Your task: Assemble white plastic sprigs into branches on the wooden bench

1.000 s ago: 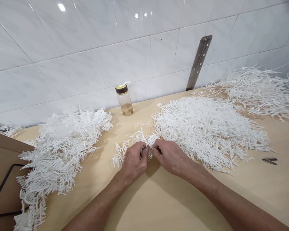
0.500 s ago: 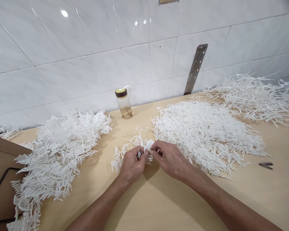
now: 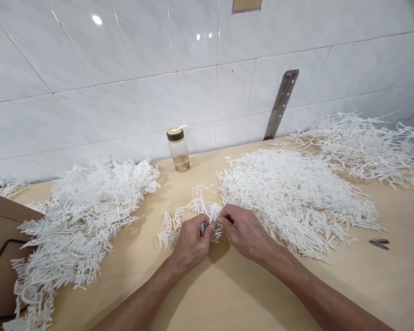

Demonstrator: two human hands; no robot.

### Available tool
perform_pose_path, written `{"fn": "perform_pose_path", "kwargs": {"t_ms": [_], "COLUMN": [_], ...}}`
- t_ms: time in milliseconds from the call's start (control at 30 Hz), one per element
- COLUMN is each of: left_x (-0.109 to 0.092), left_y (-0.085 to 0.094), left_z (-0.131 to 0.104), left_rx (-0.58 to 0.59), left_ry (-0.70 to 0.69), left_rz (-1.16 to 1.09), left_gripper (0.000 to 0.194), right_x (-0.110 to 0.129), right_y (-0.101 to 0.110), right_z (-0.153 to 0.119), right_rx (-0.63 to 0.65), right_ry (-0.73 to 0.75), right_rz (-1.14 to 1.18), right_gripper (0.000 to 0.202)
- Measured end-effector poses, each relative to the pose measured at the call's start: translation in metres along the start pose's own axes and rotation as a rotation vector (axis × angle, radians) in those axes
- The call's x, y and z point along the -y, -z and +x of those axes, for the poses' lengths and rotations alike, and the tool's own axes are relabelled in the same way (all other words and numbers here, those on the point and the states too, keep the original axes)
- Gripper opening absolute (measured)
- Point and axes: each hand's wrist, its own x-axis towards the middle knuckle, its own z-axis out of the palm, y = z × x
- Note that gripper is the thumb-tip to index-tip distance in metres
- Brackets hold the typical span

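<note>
Two hands (image 3: 192, 240) (image 3: 246, 232), three large heaps (image 3: 86, 207) (image 3: 293, 197) (image 3: 364, 140), one bottle (image 3: 178, 151)

Bright, tiles (image 3: 197, 94) glaring, edges perhaps soft.

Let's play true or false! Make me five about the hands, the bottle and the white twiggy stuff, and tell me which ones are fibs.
1. The left hand is pinching white strands. True.
2. The bottle has a lid that is dark and yellow-green. True.
3. The right hand is wrapped around the bottle. False: its fingertips are at the white strands.
4. The bottle is lying on its side. False: it stands upright on the table.
5. White piles lie on both sides of the hands. True.
</note>
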Motion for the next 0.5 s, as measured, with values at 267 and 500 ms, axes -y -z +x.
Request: {"fn": "perform_pose_path", "kwargs": {"t_ms": [267,500], "left_x": [0.007,0.006], "left_y": [0.0,-0.004], "left_z": [0.0,0.001], "left_rx": [0.013,-0.106], "left_ry": [0.066,0.028], "left_rz": [-0.126,-0.237], "left_gripper": [0.03,0.032], "right_x": [-0.021,-0.008], "right_y": [0.017,0.03], "right_z": [0.009,-0.001], "right_rx": [-0.371,-0.294], "right_ry": [-0.021,-0.155], "right_rz": [-0.196,0.248], "right_gripper": [0.02,0.019]}}
